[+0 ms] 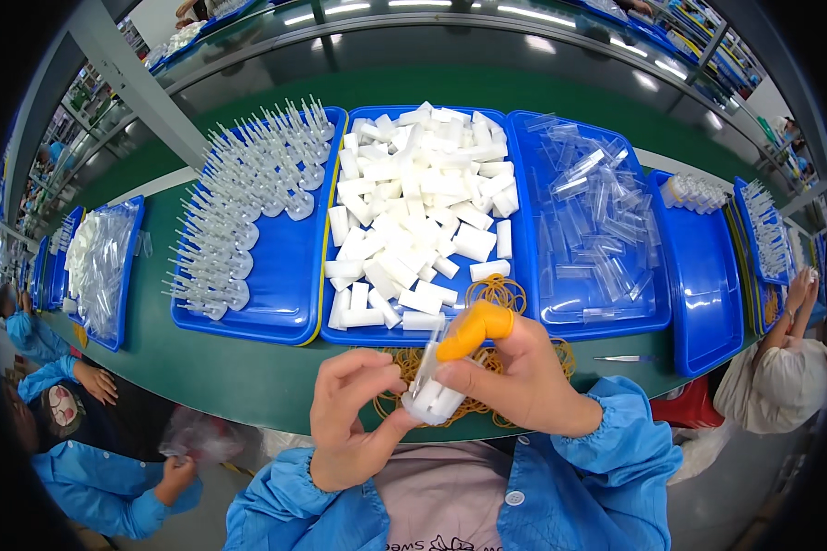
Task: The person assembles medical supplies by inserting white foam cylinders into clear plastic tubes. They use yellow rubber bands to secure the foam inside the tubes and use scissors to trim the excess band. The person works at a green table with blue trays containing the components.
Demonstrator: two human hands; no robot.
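Between my hands, over the table's near edge, is a small white plastic piece with a round translucent base (424,405) and clear upright parts. My left hand (354,413) has its thumb against the base, its fingers curled beside it. Gripping the upper part is my right hand (533,381), its thumb pressed toward the index finger, which wears a yellow finger cot (478,331). My fingers hide part of the piece. Brown rubber bands (560,358) lie in a loose pile beneath and behind my hands, and more rubber bands (498,292) sit at the middle tray's corner.
Ahead, a blue tray (280,294) carries rows of stemmed, round-based parts. White foam blocks (423,202) fill the middle tray; clear plastic pieces (597,220) lie in the right one. Metal tweezers (625,358) rest on the green table (211,376). Co-workers sit at both sides.
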